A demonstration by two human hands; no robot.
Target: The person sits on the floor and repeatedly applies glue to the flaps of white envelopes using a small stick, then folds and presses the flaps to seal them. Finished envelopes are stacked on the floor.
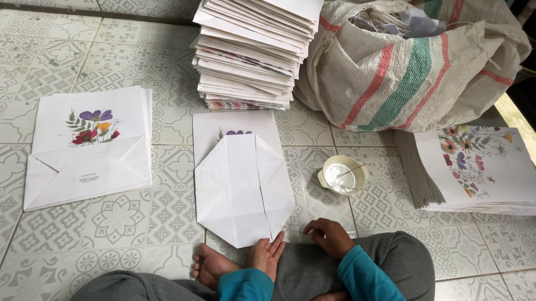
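The left hand (267, 254) lies open, palm up and fingers loosely spread, holding nothing; its fingertips touch the lower point of a half-folded paper bag (243, 185) that lies flat on the tiled floor (129, 223) straight ahead of it. Just to its right, the right hand (330, 236) is curled with the fingers drawn together and resting on the person's grey-trousered knee (389, 255); whether it pinches anything between the fingertips cannot be told. Both wrists come out of teal sleeves (364, 284), and a bare foot (213, 267) sits just left of the left hand. The bag has its bottom flaps folded open into a long six-sided shape, with a bit of purple flower print showing at its far end. A little ahead of the right hand stands a small cream bowl (343, 174) with white paste and a thin stick leaning in it. Well off to the left of the left hand lies a small stack of finished flower-printed bags (90, 144) with folded bottoms. Off to the right of the right hand is a thick pile of flat flowered sheets (481, 170). Farther ahead rises a tall stack of white folded bags (254, 49), and beside it a striped woven sack (413, 66) slumps open.
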